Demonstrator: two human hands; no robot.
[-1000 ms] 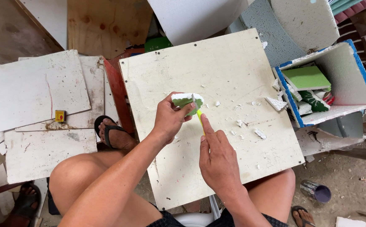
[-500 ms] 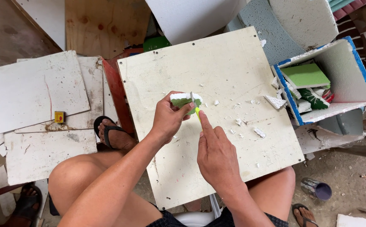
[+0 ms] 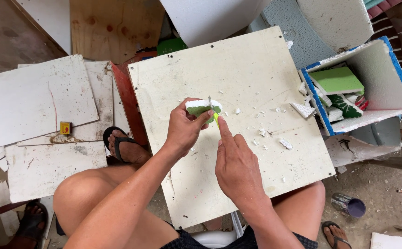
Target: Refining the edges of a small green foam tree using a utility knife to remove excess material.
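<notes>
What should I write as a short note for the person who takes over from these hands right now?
Left hand: holds a small white-and-green foam piece above the board.
Right hand: grips a thin knife, its blade against the piece's right edge, forefinger along the handle.
Done: white chips already lie on the board, so some trimming has happened.
Left: the cut is still open; the piece is not yet in the blue-edged box at right, which holds green pieces.
</notes>
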